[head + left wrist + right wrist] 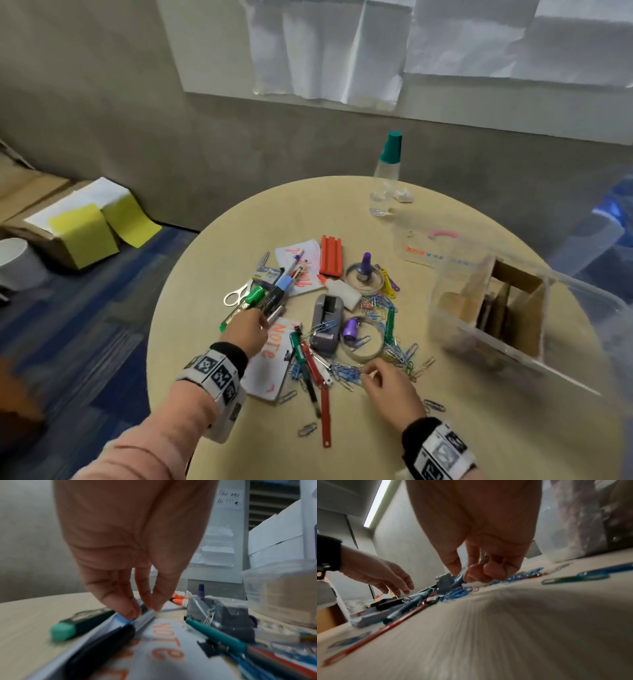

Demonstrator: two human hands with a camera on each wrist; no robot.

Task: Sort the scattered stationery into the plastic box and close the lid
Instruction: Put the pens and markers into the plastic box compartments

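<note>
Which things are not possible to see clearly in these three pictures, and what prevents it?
- Plastic box: head view, motion blur; contents between the cardboard dividers unclear.
- Right hand: right wrist view, curled fingers hide whether they hold a paper clip.
- Left hand: left wrist view, blur; grip on the grey pen uncertain.
- Box lid: no view shows it clearly.

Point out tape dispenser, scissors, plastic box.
tape dispenser (327, 322): head view, on its grey body.
scissors (236, 295): head view, on a white handle loop.
plastic box (445, 301): head view, on its clear near wall.
</note>
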